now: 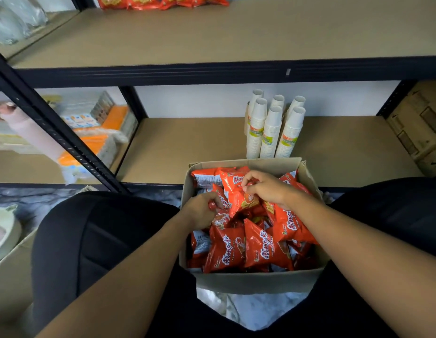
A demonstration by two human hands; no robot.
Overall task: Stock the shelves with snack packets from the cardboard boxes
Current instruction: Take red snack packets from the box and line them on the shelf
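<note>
Early stage: cardboard box [256, 281] at lower shelf's [187, 147] front edge crammed w/ snack packets [263, 250], few shelved packets [163, 1] at upper shelf's [236, 37] back. Left hand [199, 212] fingers [212, 197] clamped on buried packet [212, 205], right hand [270, 189] fingers [251, 178] pinching raised packet [236, 189].

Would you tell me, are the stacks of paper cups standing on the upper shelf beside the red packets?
No, the paper cups stand on the lower shelf, just behind the cardboard box.

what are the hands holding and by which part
The right hand pinches a raised snack packet by its side edge; the left hand grips a second packet by its corner.
</note>
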